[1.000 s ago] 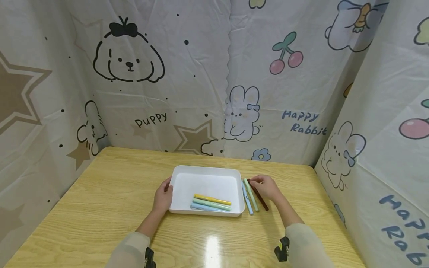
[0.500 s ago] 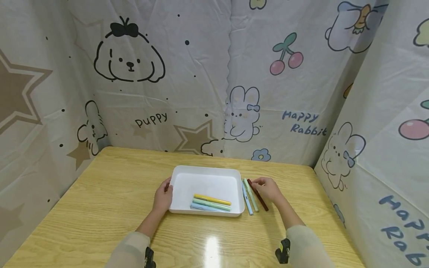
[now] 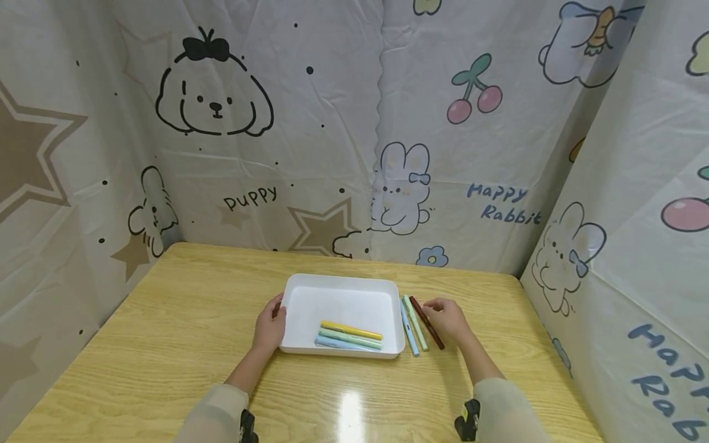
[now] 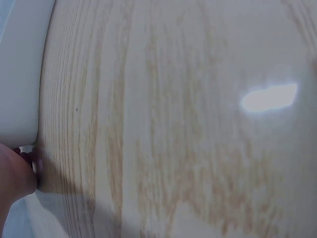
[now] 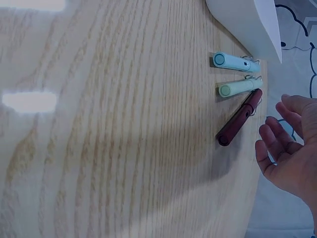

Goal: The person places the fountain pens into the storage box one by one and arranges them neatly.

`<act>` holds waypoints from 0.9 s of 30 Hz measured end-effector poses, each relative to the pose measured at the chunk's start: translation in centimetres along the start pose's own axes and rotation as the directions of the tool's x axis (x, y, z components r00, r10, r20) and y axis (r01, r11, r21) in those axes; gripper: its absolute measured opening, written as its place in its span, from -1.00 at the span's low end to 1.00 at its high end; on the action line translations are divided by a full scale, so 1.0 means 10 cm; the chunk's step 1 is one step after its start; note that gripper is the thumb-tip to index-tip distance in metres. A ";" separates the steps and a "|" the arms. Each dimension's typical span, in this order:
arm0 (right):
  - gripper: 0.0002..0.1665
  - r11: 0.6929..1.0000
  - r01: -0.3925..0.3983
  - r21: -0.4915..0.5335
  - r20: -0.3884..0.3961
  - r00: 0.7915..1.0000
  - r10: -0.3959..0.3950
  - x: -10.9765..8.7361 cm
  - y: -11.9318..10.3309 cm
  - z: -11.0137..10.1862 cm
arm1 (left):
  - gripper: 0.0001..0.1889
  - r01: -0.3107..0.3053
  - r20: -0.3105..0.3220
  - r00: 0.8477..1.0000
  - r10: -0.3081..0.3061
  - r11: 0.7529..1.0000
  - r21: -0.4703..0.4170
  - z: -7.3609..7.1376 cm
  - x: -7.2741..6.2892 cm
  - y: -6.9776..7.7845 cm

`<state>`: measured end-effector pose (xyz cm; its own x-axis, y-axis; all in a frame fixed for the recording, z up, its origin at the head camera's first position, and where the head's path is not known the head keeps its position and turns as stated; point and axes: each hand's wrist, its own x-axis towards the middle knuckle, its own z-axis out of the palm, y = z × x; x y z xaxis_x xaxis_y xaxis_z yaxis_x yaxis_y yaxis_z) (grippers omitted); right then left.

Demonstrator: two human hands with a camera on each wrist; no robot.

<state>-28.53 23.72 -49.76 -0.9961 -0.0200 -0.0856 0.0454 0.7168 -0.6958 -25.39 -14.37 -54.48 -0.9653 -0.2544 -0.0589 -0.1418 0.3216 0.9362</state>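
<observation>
My left hand point(image 3: 270, 326) grips the left end of a white tray point(image 3: 338, 294), thumb at the rim. Inside the tray lie a yellow pen point(image 3: 351, 330), a green pen point(image 3: 350, 339) and a light blue pen point(image 3: 343, 345). Just right of it, on the table, are another light blue pen point(image 3: 409, 329), a pale green pen point(image 3: 416, 325) and a dark red pen point(image 3: 428, 323). The right wrist view shows wire clips on these three. My right hand point(image 3: 447, 318) is beside the dark red pen point(image 5: 238, 119), fingers loosely bent and holding nothing.
The wooden table point(image 3: 194, 332) runs back to a printed cloth point(image 3: 321, 154). Another cloth side point(image 3: 626, 258) borders the table at right. Glare point(image 3: 351, 412) shows on the wood near the front.
My right hand has drawn back a little to the right, off the far end of the dark red pen, which lies on the table. My left hand and the tray stay put.
</observation>
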 end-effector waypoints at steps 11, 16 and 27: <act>-0.63 0.995 0.048 0.088 -0.040 0.998 -0.045 -0.07 0.09 0.00 | -0.54 0.008 0.000 1.000 -0.008 1.000 -0.005 -0.01 0.00 0.02; -0.62 0.992 0.034 0.118 -0.038 0.999 -0.030 -0.06 0.12 0.03 | -0.54 0.001 -0.007 1.000 -0.001 1.000 0.001 0.00 0.00 0.02; -0.63 0.994 -0.049 0.098 -0.052 0.997 0.055 0.00 0.18 0.14 | -0.55 0.004 -0.003 1.000 -0.004 1.000 -0.008 0.00 0.00 0.00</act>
<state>-28.36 24.01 -52.01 -0.9947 0.0559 -0.0860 0.1017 0.6453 -0.7571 -25.34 -14.37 -54.44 -0.9640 -0.2585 -0.0619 -0.1443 0.3133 0.9386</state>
